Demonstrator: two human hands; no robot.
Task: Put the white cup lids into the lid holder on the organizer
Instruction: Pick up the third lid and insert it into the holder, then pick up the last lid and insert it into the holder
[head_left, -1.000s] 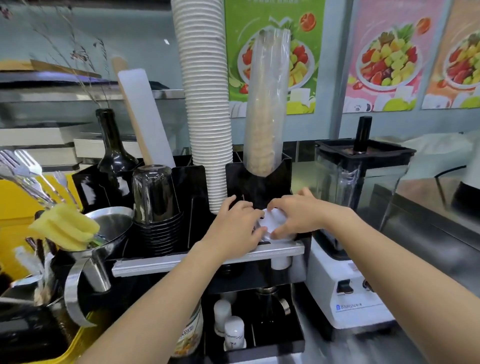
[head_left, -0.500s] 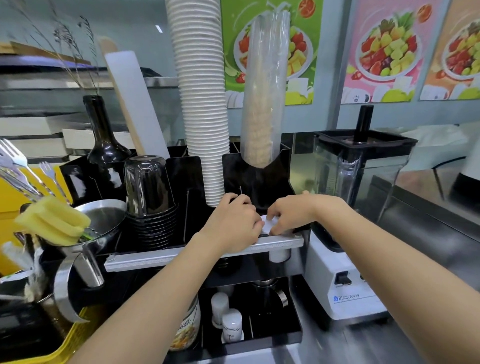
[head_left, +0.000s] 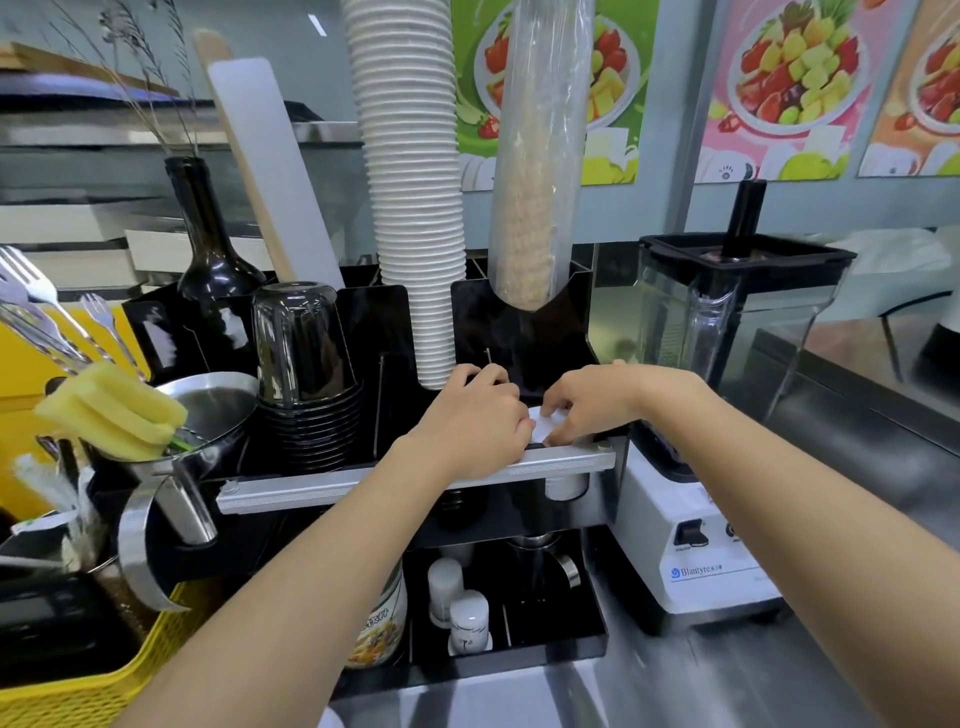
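Observation:
A small stack of white cup lids (head_left: 540, 427) sits low in the right front slot of the black organizer (head_left: 519, 332), just behind its silver front rail (head_left: 566, 461). My left hand (head_left: 475, 421) curls over the lids from the left. My right hand (head_left: 587, 405) presses on them from the right, fingers bent down. Both hands cover most of the lids, so only a white sliver shows between them. The bottom of the stack shows white under the rail.
A tall stack of white paper cups (head_left: 410, 182) and a sleeve of cones (head_left: 535, 156) rise behind my hands. Upside-down black cups (head_left: 306, 374) stand left, a blender (head_left: 727, 374) right. A yellow basket (head_left: 67, 686) with utensils sits at far left.
The lids have sunk lower into the slot and less white shows between my hands. Both hands have dropped down with them toward the rail.

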